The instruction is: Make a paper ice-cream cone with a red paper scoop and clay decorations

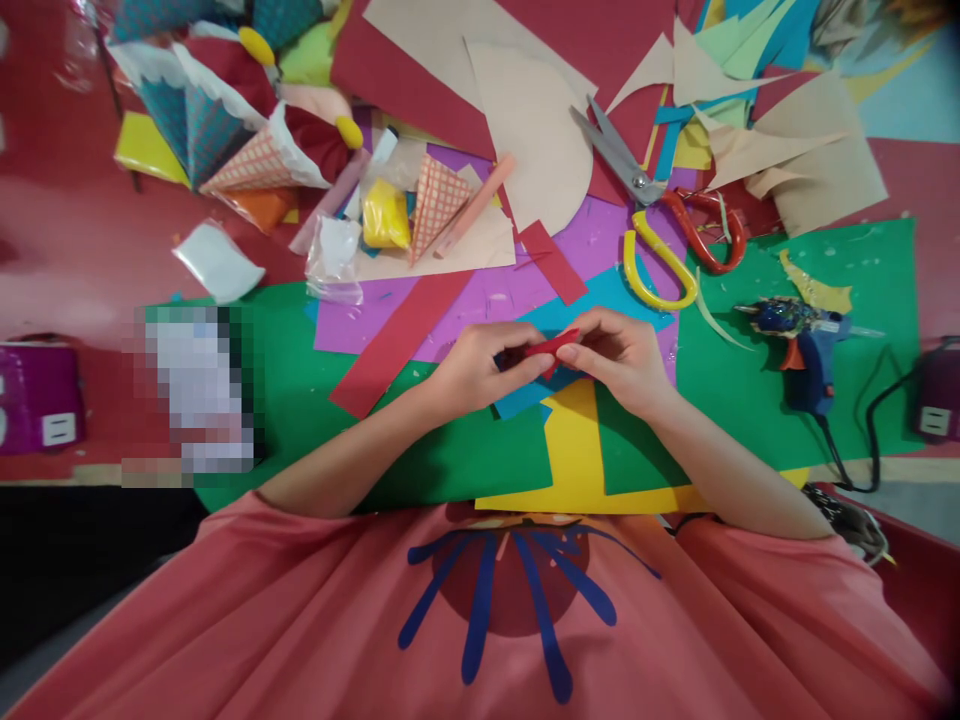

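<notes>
My left hand (487,368) and my right hand (626,360) meet over the middle of the table. Between their thumbs and fingers they pinch a small red paper piece (553,345), which looks folded. Both hands are closed on it, and its lower part is partly covered by my fingers. Blue paper (517,398) lies under the hands. Left of them rests a long red paper strip (405,340), and a shorter red strip (553,262) lies just beyond. Scissors with yellow and red handles (637,185) lie spread apart, past my right hand.
A blue glue gun (814,365) with a cord lies on green sheet (705,420) at the right. Paper cones (277,150), small bags of yellow and white material (386,215) and beige scraps (787,150) cover the far side. A blurred-out object (202,385) sits at the left.
</notes>
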Demonstrator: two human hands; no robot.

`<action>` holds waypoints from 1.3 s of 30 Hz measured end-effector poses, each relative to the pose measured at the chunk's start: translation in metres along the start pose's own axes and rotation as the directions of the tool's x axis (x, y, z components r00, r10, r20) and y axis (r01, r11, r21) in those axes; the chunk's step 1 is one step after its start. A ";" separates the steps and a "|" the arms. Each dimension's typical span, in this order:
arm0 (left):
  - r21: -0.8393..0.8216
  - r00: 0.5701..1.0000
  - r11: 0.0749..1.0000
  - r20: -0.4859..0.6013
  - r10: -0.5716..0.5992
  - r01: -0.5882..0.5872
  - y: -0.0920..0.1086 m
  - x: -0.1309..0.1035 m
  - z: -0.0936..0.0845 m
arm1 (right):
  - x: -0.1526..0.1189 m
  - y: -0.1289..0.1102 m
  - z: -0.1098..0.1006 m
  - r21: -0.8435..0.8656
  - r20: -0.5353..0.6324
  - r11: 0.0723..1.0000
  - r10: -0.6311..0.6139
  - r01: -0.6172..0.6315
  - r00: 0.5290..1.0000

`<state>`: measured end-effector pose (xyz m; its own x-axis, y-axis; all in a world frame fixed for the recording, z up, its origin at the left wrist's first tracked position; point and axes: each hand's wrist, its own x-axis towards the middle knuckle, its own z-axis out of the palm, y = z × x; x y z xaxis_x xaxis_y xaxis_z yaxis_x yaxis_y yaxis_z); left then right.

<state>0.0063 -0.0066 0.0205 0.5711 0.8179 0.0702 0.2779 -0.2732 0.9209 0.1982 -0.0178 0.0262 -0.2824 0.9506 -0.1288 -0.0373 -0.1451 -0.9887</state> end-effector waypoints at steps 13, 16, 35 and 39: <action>-0.309 0.984 0.934 0.076 -0.163 0.179 0.007 0.001 0.001 | 0.002 0.001 -0.002 0.244 0.090 0.952 0.169 -0.186 0.982; -0.311 0.981 0.934 0.136 -0.141 0.177 0.005 0.000 -0.001 | 0.001 0.000 -0.002 0.297 0.133 0.922 0.218 -0.248 0.967; 0.126 0.960 0.953 0.090 0.264 -0.274 0.002 -0.002 0.004 | 0.003 0.008 0.003 0.177 0.119 0.958 0.208 -0.226 0.971; 0.033 0.992 0.992 -0.032 0.121 -0.120 0.002 -0.003 0.003 | 0.005 0.009 0.000 0.175 0.019 0.979 0.101 -0.102 0.995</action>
<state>0.0074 -0.0115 0.0207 0.5754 0.7946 0.1939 0.2325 -0.3862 0.8926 0.1962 -0.0145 0.0167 -0.3026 0.9259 -0.2262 -0.1757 -0.2875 -0.9415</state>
